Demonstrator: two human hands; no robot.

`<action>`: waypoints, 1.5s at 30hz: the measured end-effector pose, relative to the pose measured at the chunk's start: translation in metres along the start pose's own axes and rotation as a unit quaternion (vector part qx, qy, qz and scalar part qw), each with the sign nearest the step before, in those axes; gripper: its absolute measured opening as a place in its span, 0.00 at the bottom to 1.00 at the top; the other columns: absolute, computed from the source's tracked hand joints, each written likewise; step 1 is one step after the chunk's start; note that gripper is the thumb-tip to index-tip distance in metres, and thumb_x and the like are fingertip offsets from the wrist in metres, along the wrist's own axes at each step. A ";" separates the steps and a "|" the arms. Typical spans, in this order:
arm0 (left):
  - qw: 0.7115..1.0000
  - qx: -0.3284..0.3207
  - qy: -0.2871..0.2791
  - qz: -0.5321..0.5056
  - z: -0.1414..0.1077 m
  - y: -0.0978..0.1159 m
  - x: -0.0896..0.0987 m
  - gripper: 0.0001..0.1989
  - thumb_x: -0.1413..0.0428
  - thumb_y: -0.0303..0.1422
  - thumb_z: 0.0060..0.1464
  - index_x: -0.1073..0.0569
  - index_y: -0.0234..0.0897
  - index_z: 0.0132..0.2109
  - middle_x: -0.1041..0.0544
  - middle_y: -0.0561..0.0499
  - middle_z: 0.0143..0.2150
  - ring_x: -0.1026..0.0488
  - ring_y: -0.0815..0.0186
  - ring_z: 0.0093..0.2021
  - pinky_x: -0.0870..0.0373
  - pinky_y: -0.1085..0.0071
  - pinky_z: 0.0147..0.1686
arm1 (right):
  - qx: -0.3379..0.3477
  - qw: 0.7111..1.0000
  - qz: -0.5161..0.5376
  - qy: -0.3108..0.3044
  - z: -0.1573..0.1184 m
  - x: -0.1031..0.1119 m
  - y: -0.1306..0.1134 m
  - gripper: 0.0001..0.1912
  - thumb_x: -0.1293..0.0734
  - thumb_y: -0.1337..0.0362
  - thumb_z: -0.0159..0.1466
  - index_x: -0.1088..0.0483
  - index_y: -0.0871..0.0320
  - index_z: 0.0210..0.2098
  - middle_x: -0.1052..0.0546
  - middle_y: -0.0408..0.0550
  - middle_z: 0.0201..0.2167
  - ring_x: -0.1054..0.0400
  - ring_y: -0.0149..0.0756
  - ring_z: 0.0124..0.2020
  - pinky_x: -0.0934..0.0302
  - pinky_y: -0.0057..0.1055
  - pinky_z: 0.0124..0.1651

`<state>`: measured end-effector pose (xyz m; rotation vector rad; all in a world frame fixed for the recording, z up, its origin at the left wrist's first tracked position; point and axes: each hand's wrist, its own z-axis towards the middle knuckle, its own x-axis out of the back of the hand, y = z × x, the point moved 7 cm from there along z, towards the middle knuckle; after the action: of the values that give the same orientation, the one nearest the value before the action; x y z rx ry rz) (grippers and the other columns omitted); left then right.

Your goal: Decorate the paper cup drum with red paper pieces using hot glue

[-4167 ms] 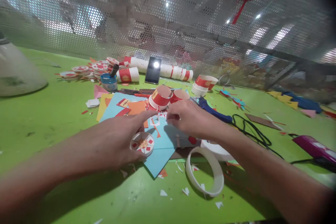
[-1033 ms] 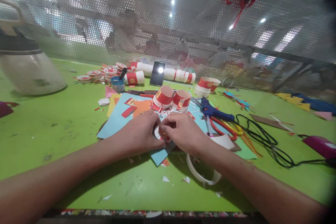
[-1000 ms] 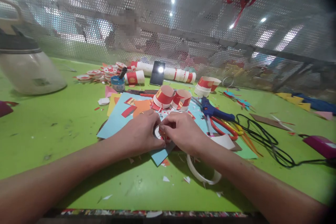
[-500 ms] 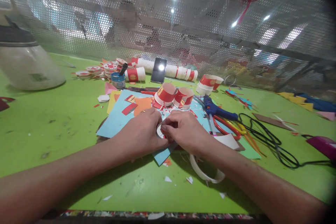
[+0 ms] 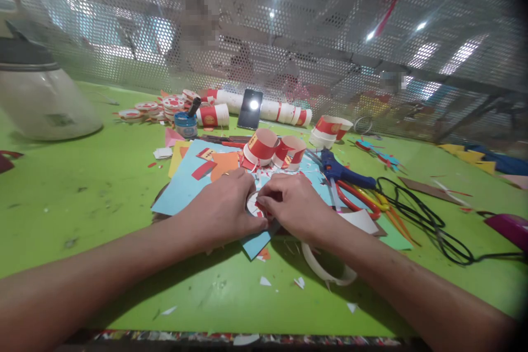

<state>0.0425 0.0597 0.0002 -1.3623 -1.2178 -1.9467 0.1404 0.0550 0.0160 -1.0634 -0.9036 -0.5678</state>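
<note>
Between my hands lies a small white disc [image 5: 254,205] with red bits on it, partly hidden by the fingers. My left hand [image 5: 231,203] is curled round the disc's left side and holds it. The thumb and fingertips of my right hand [image 5: 295,203] are pinched over the disc; whatever they grip is too small to make out. Light blue paper [image 5: 177,190] with red and orange scraps is spread under and behind the hands. Just beyond them stand two cut red and white cup pieces [image 5: 260,148] [image 5: 289,153].
A blue glue gun [image 5: 344,169], orange-handled scissors [image 5: 358,203] and a black cord [image 5: 429,225] lie right. A white ring [image 5: 325,272] is under my right forearm. Behind are a phone [image 5: 249,113], paint jar [image 5: 185,125] and cups; a kettle [image 5: 41,99] stands left.
My right fingertips have shifted slightly right, and more of the white disc with its red bits shows. My left hand stays around it. The view has moved very slightly.
</note>
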 end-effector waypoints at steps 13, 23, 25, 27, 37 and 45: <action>1.000 -0.006 0.007 0.003 0.000 -0.001 0.000 0.14 0.45 0.44 0.45 0.39 0.40 0.31 0.34 0.51 0.32 0.37 0.62 0.32 0.43 0.68 0.27 | -0.024 1.000 0.012 -0.006 0.000 0.001 0.000 0.11 0.34 0.76 0.58 0.26 0.63 0.21 0.27 0.45 0.20 0.37 0.29 0.24 0.47 0.29 0.29; 1.000 -0.010 0.008 0.015 -0.001 0.002 0.001 0.16 0.45 0.46 0.47 0.39 0.40 0.31 0.34 0.50 0.33 0.36 0.61 0.32 0.42 0.67 0.29 | 0.020 0.997 -0.075 0.007 -0.002 0.013 -0.005 0.06 0.33 0.74 0.59 0.23 0.63 0.28 0.27 0.47 0.26 0.36 0.33 0.31 0.45 0.31 0.34; 1.000 -0.014 0.013 0.012 -0.001 0.002 0.001 0.15 0.45 0.45 0.47 0.39 0.40 0.31 0.34 0.50 0.33 0.36 0.61 0.32 0.42 0.67 0.28 | 0.030 0.995 -0.093 -0.005 -0.002 0.010 -0.006 0.07 0.33 0.74 0.59 0.23 0.63 0.29 0.28 0.48 0.27 0.36 0.34 0.32 0.44 0.31 0.35; 1.000 -0.014 0.015 0.009 -0.001 0.001 0.001 0.14 0.45 0.44 0.47 0.38 0.40 0.32 0.34 0.50 0.32 0.36 0.61 0.32 0.41 0.67 0.28 | 0.039 0.993 -0.107 -0.021 -0.003 0.007 -0.008 0.06 0.33 0.74 0.59 0.23 0.63 0.30 0.28 0.48 0.28 0.36 0.34 0.32 0.44 0.31 0.36; 1.000 -0.015 0.017 0.016 -0.001 0.003 0.003 0.12 0.47 0.43 0.47 0.39 0.40 0.31 0.32 0.49 0.33 0.34 0.61 0.32 0.40 0.66 0.27 | 0.097 0.966 -0.224 -0.082 -0.004 -0.002 -0.022 0.09 0.36 0.77 0.57 0.26 0.62 0.26 0.29 0.48 0.28 0.40 0.34 0.31 0.49 0.32 0.32; 1.000 -0.021 0.012 0.011 -0.001 0.004 0.003 0.14 0.47 0.44 0.47 0.35 0.38 0.35 0.29 0.45 0.36 0.30 0.57 0.35 0.36 0.64 0.30 | 0.221 0.935 -0.257 -0.100 -0.010 -0.006 -0.035 0.11 0.37 0.81 0.54 0.27 0.62 0.25 0.26 0.51 0.31 0.38 0.38 0.35 0.50 0.33 0.32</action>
<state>0.0442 0.0575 0.0043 -1.3640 -1.1506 -1.9785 0.1139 0.0314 0.0262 -0.4723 -1.4306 -0.6489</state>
